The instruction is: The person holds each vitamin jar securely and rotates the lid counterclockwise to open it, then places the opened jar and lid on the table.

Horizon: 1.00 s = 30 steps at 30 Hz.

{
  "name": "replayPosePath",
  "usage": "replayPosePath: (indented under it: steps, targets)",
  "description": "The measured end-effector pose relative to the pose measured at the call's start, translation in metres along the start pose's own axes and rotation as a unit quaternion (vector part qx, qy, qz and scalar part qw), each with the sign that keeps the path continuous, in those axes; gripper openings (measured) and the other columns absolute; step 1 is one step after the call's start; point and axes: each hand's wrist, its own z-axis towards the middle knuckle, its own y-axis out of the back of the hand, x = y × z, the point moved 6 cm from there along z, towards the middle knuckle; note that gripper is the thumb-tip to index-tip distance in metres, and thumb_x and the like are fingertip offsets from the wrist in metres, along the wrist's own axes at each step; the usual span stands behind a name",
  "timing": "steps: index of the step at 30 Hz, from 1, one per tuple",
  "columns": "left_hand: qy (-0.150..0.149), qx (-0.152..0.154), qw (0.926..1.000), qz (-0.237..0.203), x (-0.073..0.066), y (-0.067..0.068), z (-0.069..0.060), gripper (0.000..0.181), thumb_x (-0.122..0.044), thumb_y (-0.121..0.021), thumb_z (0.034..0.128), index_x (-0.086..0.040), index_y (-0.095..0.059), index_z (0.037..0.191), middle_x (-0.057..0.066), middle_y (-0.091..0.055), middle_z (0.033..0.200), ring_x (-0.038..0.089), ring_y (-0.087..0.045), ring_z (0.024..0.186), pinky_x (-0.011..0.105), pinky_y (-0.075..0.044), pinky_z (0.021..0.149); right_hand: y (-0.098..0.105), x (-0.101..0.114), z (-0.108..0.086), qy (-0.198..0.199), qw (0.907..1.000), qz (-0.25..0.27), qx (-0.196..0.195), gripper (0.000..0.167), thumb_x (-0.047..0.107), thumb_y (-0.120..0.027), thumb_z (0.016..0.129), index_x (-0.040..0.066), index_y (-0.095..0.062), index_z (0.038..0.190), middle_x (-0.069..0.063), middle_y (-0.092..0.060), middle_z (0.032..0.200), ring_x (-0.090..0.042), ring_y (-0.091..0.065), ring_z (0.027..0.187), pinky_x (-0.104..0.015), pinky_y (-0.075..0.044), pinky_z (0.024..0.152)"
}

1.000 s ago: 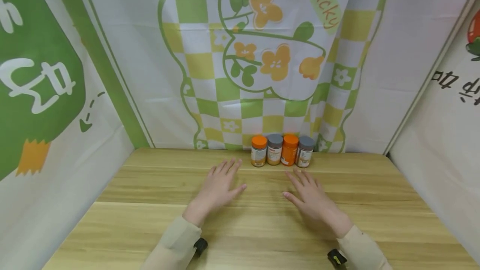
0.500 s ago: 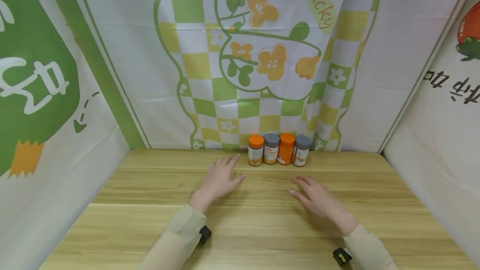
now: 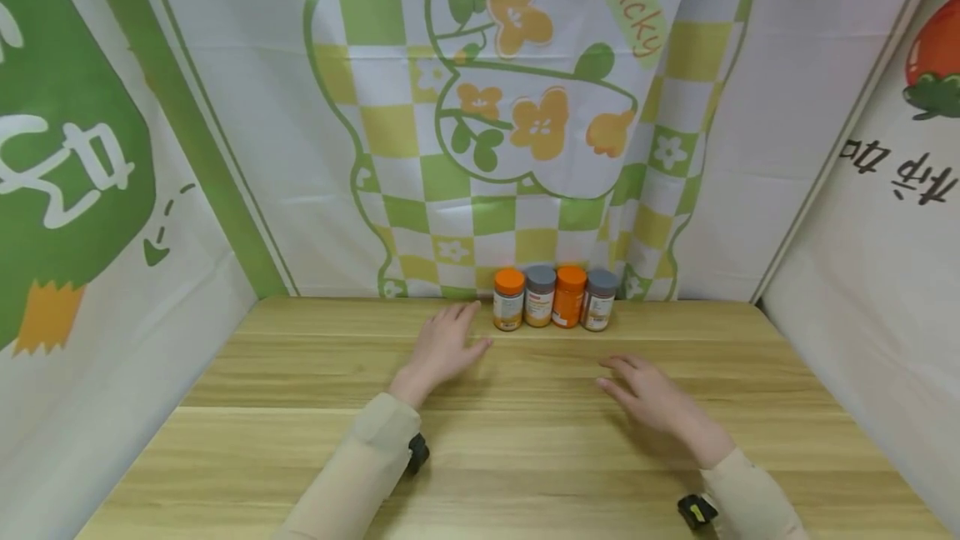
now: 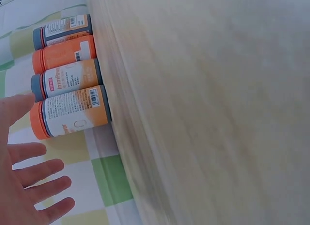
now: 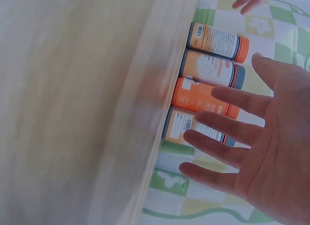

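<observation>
Several small bottles stand side by side at the table's back edge: an orange-capped one at the left, a grey-capped one, an all-orange one, and another grey-capped one at the right. Just left of and in front of the row, the left hand is held with fingers spread, touching no bottle. The right hand is over the table to the front right of the row, empty, its fingers relaxed. In the right wrist view its spread fingers overlap the bottles.
The wooden table reaches back to a hanging cloth with green and yellow checks, right behind the bottles. Printed cloth walls stand at the left and right. A black device is at each wrist.
The right hand has drawn away from the bottles toward the right and front. Nearer to the leftmost bottle now, the left hand has shifted slightly back. The head view has turned a little. The bottles stay put.
</observation>
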Motion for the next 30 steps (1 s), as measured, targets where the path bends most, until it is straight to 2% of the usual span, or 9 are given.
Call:
replayPosePath:
  steps: [10,22,30]
  targets:
    - [0.018,-0.006,0.9998,0.002,0.001,-0.003,0.015,0.068,-0.05,-0.056,0.0888,-0.01,-0.041,0.142,0.014,-0.049,0.138,0.032,-0.045,0.127,0.05,-0.037,0.104,0.009,-0.016,-0.009,-0.023,0.9997,-0.001,-0.012,0.045,0.034,-0.052,0.097,0.0,-0.056,0.126,-0.024,-0.056,0.126,-0.041,-0.054,0.115,-0.055,-0.041,0.098]
    - [0.025,-0.016,0.9992,-0.026,0.002,-0.012,0.032,0.067,-0.049,-0.061,0.0867,-0.009,-0.045,0.138,0.016,-0.05,0.137,0.034,-0.047,0.125,0.051,-0.036,0.104,0.021,-0.034,-0.022,-0.043,0.9986,-0.004,-0.029,0.044,0.032,-0.051,0.097,-0.001,-0.056,0.126,-0.026,-0.055,0.127,-0.044,-0.052,0.115,-0.057,-0.04,0.097]
    - [0.037,-0.009,0.998,-0.051,0.003,-0.02,0.041,0.063,-0.044,-0.064,0.0855,-0.011,-0.048,0.136,0.014,-0.052,0.135,0.033,-0.048,0.124,0.051,-0.037,0.103,0.027,-0.044,-0.029,-0.049,0.9982,-0.006,-0.036,0.044,0.031,-0.051,0.097,-0.002,-0.056,0.126,-0.027,-0.056,0.125,-0.046,-0.053,0.114,-0.058,-0.04,0.096]
